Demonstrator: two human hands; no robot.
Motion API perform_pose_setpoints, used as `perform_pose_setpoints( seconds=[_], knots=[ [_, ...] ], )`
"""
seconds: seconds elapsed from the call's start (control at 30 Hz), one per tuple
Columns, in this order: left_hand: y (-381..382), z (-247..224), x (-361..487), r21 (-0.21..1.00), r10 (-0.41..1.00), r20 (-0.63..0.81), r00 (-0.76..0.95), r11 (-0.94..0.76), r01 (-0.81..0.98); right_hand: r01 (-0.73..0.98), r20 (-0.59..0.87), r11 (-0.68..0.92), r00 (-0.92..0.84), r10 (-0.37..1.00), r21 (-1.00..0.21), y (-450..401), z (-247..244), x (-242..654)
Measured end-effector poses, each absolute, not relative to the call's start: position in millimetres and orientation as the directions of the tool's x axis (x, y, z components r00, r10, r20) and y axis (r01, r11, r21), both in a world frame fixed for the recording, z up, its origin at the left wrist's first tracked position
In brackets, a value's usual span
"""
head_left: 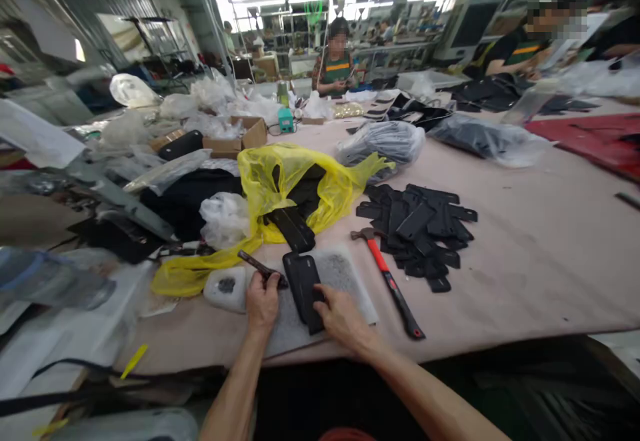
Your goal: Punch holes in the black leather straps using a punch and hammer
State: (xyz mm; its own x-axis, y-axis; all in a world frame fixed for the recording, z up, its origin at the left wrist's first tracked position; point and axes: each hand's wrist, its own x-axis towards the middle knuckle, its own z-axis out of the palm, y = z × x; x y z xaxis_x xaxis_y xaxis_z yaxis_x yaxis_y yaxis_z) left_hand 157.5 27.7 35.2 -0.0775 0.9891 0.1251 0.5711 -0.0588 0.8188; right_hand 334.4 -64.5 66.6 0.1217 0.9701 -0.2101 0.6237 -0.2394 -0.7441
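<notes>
My left hand (263,302) is closed around a dark, slim rod-like tool (253,262), which looks like a hand punch and points up to the left. Beside it, my right hand (342,314) grips the right edge of a flat black strap-like piece (306,281) between thumb and fingers. That piece lies with another black one on a pale, worn board (345,271). A claw hammer (383,264) with a red and black handle rests to the right of the board. Farther right is a loose heap of similar black pieces (417,221).
A yellow plastic bag (255,161) holding black items stands behind the board. A whitish block (225,289) with a dark patch sits left of my left hand. Clear bags, a cardboard box (250,136) and a wrapped bundle (383,141) lie farther back. Co-workers sit across the table.
</notes>
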Motion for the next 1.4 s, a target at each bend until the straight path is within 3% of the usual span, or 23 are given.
perform_pose_setpoints(
  seconds=[0.2, 0.5, 0.83, 0.97, 1.4],
  knots=[
    [26.0, 34.1, 156.9, 0.84, 0.989, 0.13, -0.067, -0.074, 0.537, 0.565, -0.225, -0.276, 0.16, 0.961, -0.777, -74.1, 62.3, 328.5],
    [23.5, 54.3, 181.6, 0.953, 0.991, 0.12, -0.061, -0.098, 0.287, 0.491, -0.212, -0.278, 0.187, 0.959, -0.826, -31.7, 62.3, 321.0],
    [38.0, 35.7, 187.5, 0.901, 0.987, 0.159, -0.039, -0.129, 0.414, 0.474, -0.192, -0.313, 0.286, 0.939, -0.823, -43.3, 60.4, 336.1],
    [34.0, 36.0, 192.1, 0.854, 0.985, 0.175, 0.011, -0.157, 0.495, 0.56, -0.207, -0.344, 0.295, 0.933, -0.753, -73.0, 58.5, 347.9],
    [66.0, 48.6, 182.9, 0.847, 0.981, 0.196, 0.01, -0.174, 0.503, 0.683, -0.269, -0.311, 0.171, 0.948, -0.661, -85.6, 59.0, 341.2]
  ],
)
